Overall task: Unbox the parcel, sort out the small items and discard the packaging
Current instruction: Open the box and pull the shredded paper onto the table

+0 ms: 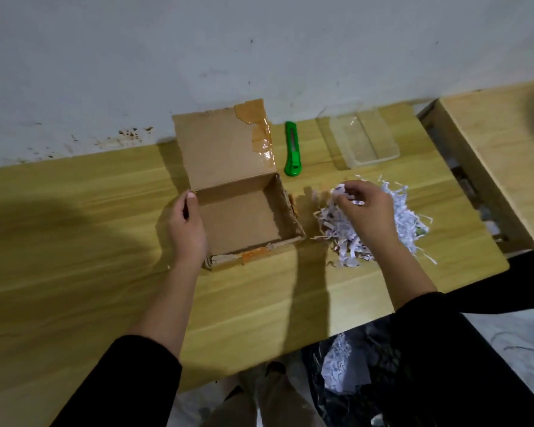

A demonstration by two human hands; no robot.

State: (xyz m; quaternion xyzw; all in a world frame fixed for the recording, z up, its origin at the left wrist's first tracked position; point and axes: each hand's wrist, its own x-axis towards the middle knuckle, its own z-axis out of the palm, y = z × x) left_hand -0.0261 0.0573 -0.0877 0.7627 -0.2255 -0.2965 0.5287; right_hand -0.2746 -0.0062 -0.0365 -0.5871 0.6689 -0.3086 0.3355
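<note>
While steadying open brown cardboard box [244,208] on wooden table [75,241], left hand [187,226] flat against its left wall, fingers [192,200] loose. Right hand [367,211] pinching white shredded paper filling [407,217] heaped right of box. Green utility knife [292,149] and clear plastic tray [364,140] behind.

Cardboard boxes: one [238,217], open, at the frame's centre, its lid flap standing up behind it.
Utility knives: one [292,149], green, upper centre of the frame.
Clear plastic containers: one [364,140], upper right of centre.
Heaps of shredded paper: two, one on the desk [379,223] right of centre, one smaller clump [339,368] in the dark bag at the lower right.
Dark bags: one [382,380], lower right.
Desks: two, the main one [75,241] and another [499,155] at the right edge.
Hands: two, left [187,224] and right [365,209].
Tape patches on the box: counted roughly, several; the exact number could not be told.
</note>
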